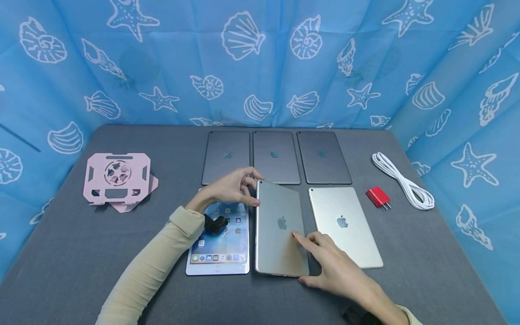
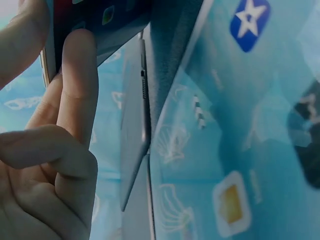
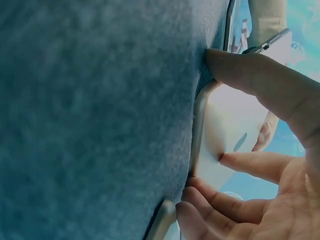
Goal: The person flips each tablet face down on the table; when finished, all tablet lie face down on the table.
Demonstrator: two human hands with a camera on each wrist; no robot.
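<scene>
A silver tablet [image 1: 280, 243] stands tilted on the table, back up, its left edge lifted. My left hand [image 1: 231, 187] pinches it near the upper left corner; in the left wrist view the fingers [image 2: 80, 75] reach under onto its screen. My right hand [image 1: 337, 266] touches the lower right part: index fingertip on the back, thumb at the bottom corner, other fingertips along the right edge in the right wrist view. A white-framed tablet [image 1: 217, 270] with a lit screen lies under my left wrist. Another silver tablet [image 1: 345, 239] lies face down beside my right hand.
Three dark grey tablets, left [image 1: 215, 158], middle [image 1: 276, 167] and right [image 1: 325, 164], lie face down in the back row. A pink stand [image 1: 140, 174] is at the left. A red charger [image 1: 378, 196] and a coiled white cable [image 1: 400, 178] lie at the right. A blue curtain [image 1: 276, 67] hangs behind.
</scene>
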